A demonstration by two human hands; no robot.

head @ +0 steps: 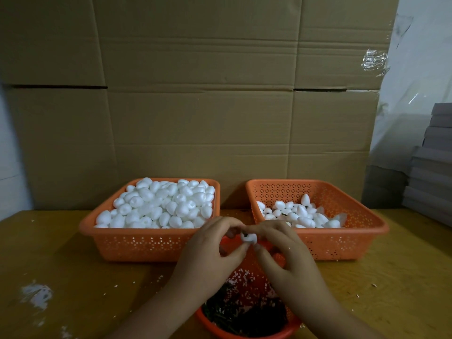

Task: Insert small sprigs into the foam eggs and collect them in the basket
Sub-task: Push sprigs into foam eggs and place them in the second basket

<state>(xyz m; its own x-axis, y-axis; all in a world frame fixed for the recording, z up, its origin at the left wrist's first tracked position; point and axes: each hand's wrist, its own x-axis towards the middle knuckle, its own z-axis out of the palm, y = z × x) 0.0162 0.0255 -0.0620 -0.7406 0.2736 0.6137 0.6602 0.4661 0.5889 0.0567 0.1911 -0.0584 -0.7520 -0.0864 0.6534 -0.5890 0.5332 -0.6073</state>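
Foam egg pinched between both hands, above near basket of dark sprigs. I see left hand and right hand both grasping it. Full basket far left, collecting basket far right on worktop.

Head camera looks forward-down, close over table.

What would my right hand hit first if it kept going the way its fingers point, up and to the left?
Most likely the left hand: the right hand pinches a foam egg right against its fingertips. Beyond lies the full basket, though depth is unclear.
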